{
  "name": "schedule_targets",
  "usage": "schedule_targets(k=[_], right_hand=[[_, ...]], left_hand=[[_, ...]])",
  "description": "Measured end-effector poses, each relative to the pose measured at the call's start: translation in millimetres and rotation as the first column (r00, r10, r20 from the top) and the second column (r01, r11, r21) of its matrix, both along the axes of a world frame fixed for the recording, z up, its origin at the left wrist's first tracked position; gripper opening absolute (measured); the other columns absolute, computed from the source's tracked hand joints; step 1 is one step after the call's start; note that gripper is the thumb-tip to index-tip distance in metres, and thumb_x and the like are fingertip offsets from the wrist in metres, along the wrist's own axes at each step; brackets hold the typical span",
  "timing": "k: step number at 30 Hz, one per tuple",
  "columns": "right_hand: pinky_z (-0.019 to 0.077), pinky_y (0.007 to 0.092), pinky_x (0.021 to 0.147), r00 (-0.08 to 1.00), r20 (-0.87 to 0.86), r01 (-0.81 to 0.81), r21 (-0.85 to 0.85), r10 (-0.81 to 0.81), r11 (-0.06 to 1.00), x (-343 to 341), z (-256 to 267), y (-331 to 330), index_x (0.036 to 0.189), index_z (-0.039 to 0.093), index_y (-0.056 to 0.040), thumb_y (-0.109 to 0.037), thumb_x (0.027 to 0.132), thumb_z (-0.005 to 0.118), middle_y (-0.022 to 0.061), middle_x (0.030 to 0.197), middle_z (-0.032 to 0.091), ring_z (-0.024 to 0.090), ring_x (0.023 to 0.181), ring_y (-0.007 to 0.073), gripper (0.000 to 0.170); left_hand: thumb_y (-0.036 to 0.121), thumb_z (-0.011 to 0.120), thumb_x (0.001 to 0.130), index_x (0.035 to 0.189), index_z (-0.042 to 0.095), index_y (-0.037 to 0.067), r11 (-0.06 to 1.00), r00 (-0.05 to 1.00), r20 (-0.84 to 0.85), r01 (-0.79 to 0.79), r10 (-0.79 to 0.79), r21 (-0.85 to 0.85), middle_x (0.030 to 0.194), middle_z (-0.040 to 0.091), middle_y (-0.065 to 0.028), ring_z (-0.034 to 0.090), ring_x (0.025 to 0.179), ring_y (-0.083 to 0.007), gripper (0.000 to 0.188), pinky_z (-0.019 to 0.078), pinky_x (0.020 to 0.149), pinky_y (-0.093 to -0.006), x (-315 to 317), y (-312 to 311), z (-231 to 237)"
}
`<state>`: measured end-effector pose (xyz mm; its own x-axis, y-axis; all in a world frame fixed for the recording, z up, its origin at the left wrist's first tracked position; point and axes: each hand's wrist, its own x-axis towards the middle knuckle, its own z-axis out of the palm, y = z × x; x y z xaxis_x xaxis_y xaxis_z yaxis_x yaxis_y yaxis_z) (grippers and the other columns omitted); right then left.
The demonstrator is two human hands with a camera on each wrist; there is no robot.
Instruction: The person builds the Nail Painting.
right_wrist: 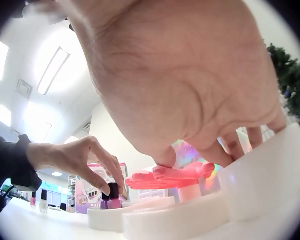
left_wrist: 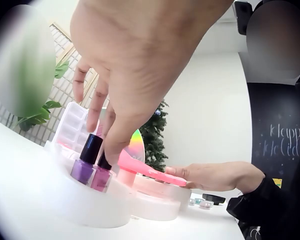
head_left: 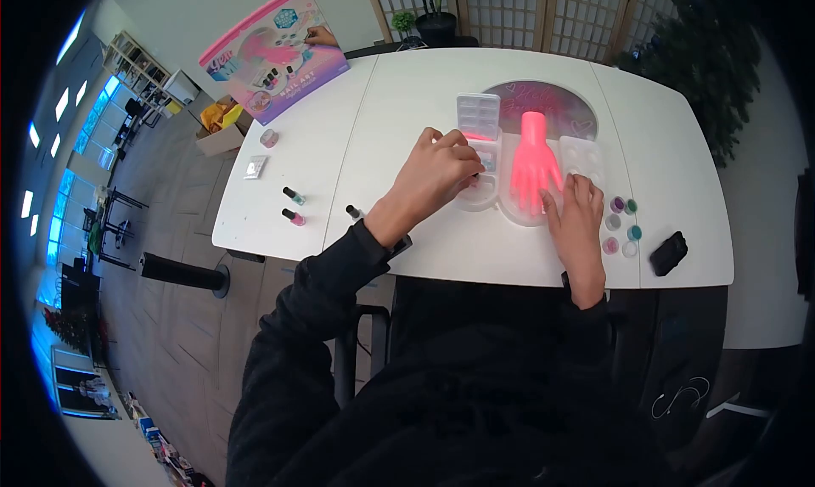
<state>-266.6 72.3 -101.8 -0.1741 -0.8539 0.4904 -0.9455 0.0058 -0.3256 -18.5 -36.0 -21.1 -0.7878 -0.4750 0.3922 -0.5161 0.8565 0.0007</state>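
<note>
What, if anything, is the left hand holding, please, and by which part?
The left hand holds the pink nail polish bottle by its black cap, pinched between thumb and finger.

1. The pink model hand (head_left: 532,160) lies level on a short pink post, fingers spread toward the person; the thumb of the right hand (head_left: 579,224) is at its fingertips.
2. The white tray (right_wrist: 175,220) spreads beneath the model hand, with divided compartments to its left and round wells to its right.
3. The pink polish bottle (left_wrist: 101,180), black-capped, stands upright left of the model hand; the left hand (head_left: 435,168) pinches its cap.
4. The purple polish bottle (left_wrist: 83,171), also upright and black-capped, stands left of the model hand too, just beside the pink one.
</note>
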Motion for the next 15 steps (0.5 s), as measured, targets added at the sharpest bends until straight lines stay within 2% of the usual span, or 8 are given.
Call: schedule_targets(k=[1,5,7,8,10,12,14,15], right_hand=[[0.0362,0.0550,0.110,1.000,0.004,0.004,0.007,-0.004,1.000,0.5,0.5,1.0,0.133,0.057,0.0110,-0.036,0.102,0.065,0.0194,0.138,0.054,0.047,0.129,0.0430,0.056],[0.0358,0.0553,0.111,1.000,0.011,0.010,0.049,-0.011,0.999,0.4,3.3,0.6,0.135,0.056,0.0104,-0.035,0.102,0.065,0.0190,0.139,0.054,0.046,0.130,0.0432,0.057],[0.0359,0.0552,0.111,1.000,0.013,0.011,0.066,-0.012,0.998,0.7,3.7,-0.4,0.135,0.056,0.0103,-0.035,0.102,0.065,0.0188,0.139,0.053,0.046,0.130,0.0431,0.056],[0.0362,0.0551,0.111,1.000,0.020,0.012,0.063,-0.014,0.998,0.6,3.7,-0.7,0.135,0.056,0.0101,-0.035,0.102,0.065,0.0188,0.139,0.053,0.046,0.130,0.0429,0.056],[0.0364,0.0551,0.110,0.999,0.030,0.013,0.067,-0.015,0.998,0.2,2.9,-0.6,0.135,0.056,0.0100,-0.035,0.102,0.065,0.0187,0.139,0.053,0.046,0.130,0.0428,0.056],[0.0367,0.0550,0.110,1.000,0.016,0.015,0.059,-0.015,0.998,-0.2,1.7,-1.2,0.134,0.056,0.0099,-0.035,0.102,0.065,0.0186,0.139,0.054,0.046,0.130,0.0424,0.056],[0.0366,0.0549,0.110,1.000,0.013,0.015,0.058,-0.016,0.998,-0.1,0.6,-1.1,0.134,0.056,0.0099,-0.035,0.102,0.065,0.0187,0.138,0.054,0.046,0.130,0.0423,0.056],[0.0366,0.0549,0.110,1.000,0.005,0.019,0.050,-0.019,0.999,0.0,0.6,-0.8,0.134,0.056,0.0099,-0.035,0.102,0.064,0.0188,0.138,0.054,0.046,0.130,0.0423,0.056]], left_hand=[[0.019,0.085,0.078,0.103,0.080,0.016,0.999,0.996,0.074,-0.040,0.040,-0.006,0.105,0.076,0.0045,0.063,0.109,-0.0167,0.026,0.0437,0.095,-0.0371,-1.0,0.0,-1.5],[0.023,0.086,0.077,0.106,0.079,0.016,0.995,0.995,0.051,-0.083,0.086,-0.053,0.105,0.076,0.0047,0.063,0.109,-0.0160,0.031,0.0446,0.095,-0.0388,-1.2,2.7,-5.1],[0.025,0.087,0.077,0.109,0.079,0.016,0.994,0.987,-0.121,-0.096,0.103,0.060,0.105,0.076,0.0026,0.066,0.104,-0.0191,0.034,0.0493,0.089,-0.0389,2.0,8.6,3.3],[0.025,0.087,0.077,0.109,0.079,0.016,0.993,0.987,-0.119,-0.098,0.105,0.063,0.105,0.076,0.0026,0.066,0.104,-0.0191,0.034,0.0493,0.089,-0.0389,7.4,9.2,10.0],[0.026,0.087,0.079,0.110,0.078,0.013,0.964,0.961,-0.156,-0.202,0.230,0.175,0.110,0.075,-0.0004,0.069,0.095,-0.0245,0.035,0.0537,0.083,-0.0401,32.4,8.5,21.7],[0.023,0.087,0.079,0.112,0.077,0.011,0.928,0.921,-0.141,-0.344,0.364,0.144,0.110,0.074,-0.0036,0.070,0.088,-0.0281,0.037,0.0557,0.077,-0.0402,68.2,10.5,19.1],[0.022,0.088,0.077,0.113,0.077,0.011,0.797,0.813,0.089,-0.582,0.575,0.165,0.105,0.073,-0.0064,0.070,0.090,-0.0277,0.040,0.0558,0.077,-0.0394,103.3,23.3,17.6],[0.017,0.088,0.076,0.109,0.078,0.009,0.783,0.790,0.137,-0.612,0.598,0.112,0.097,0.072,-0.0107,0.071,0.086,-0.0281,0.035,0.0557,0.075,-0.0386,117.0,31.0,14.0]])
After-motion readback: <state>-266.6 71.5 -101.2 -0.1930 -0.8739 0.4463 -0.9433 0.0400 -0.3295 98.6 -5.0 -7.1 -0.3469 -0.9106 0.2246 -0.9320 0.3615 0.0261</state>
